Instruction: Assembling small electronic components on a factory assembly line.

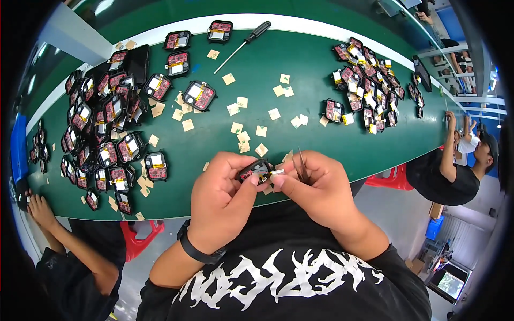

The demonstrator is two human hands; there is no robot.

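Note:
My left hand (220,200) is closed around a small black device housing (247,170) with a red circuit board inside, held up at the table's near edge. Thin coloured wires show at its opening. The fingertips of my right hand (324,187) pinch a small white flat part (276,173), likely a battery, against the housing's right side. A pair of metal tweezers (302,165) also sits in my right hand, its tips pointing away from me. Part of the housing is hidden behind my fingers.
Piles of similar open housings lie at left (112,109) and right (369,80) on the green table (300,48). Square paper pieces (261,130) are scattered between, with a screwdriver (243,45) behind. Other people sit at left (80,251) and right (452,171).

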